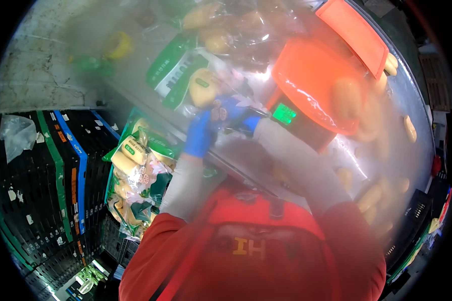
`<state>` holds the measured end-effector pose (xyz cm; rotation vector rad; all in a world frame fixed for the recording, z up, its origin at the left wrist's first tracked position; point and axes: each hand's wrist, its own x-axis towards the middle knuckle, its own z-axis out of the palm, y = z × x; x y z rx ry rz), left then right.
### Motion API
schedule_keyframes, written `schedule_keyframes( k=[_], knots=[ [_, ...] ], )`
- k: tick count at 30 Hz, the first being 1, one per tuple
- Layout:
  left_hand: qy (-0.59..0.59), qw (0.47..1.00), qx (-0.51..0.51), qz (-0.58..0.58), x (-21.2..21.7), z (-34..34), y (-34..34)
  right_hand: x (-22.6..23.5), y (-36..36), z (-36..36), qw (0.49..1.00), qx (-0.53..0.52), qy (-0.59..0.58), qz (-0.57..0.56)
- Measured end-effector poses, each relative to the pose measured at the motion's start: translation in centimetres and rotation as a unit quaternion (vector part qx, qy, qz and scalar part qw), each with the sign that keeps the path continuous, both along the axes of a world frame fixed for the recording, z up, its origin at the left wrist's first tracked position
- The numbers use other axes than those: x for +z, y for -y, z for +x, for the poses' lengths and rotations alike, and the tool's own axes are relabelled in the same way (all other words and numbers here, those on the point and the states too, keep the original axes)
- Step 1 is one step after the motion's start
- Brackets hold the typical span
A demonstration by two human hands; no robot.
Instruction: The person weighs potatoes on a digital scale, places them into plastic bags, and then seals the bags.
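Both my hands wear blue gloves and meet over the edge of a steel table (412,100). My left hand (200,134) and my right hand (234,113) pinch the lower end of a clear bag with green print (178,70). A pale yellow potato (204,87) sits inside it, just above my fingers. The picture is blurred, so the exact finger grip is hard to read. Right beside my right hand stands an orange scale (311,80) with a lit green display (284,113).
Loose potatoes (371,196) lie along the table's right side. More filled bags (135,170) are piled in a crate at my lower left. Stacked black crates (40,190) stand further left. An orange lid (354,32) leans behind the scale. A yellow tape roll (119,45) lies far left.
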<state>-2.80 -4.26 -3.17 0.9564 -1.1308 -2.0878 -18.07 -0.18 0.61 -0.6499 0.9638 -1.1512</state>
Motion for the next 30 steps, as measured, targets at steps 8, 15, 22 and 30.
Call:
schedule_keyframes(
  k=[8, 15, 22, 30],
  knots=[
    [0.146, 0.986, -0.081, -0.009, -2.0, 1.6, 0.5, -0.5, 2.8, 0.1, 0.711, 0.209, -0.661, -0.119],
    [0.078, 0.996, -0.037, 0.011, -3.0, 1.5, 0.4, -4.2, 4.5, -0.2, 0.762, 0.043, -0.578, -0.289],
    [0.132, 0.979, -0.056, -0.148, -3.1, 1.5, 0.3, -7.9, 4.7, 1.0, 0.735, 0.023, -0.624, -0.265],
    [0.238, 0.776, -0.127, -0.569, -0.2, 0.9, 0.2, -8.2, -0.7, 0.5, 0.731, 0.084, -0.665, -0.128]
  ],
)
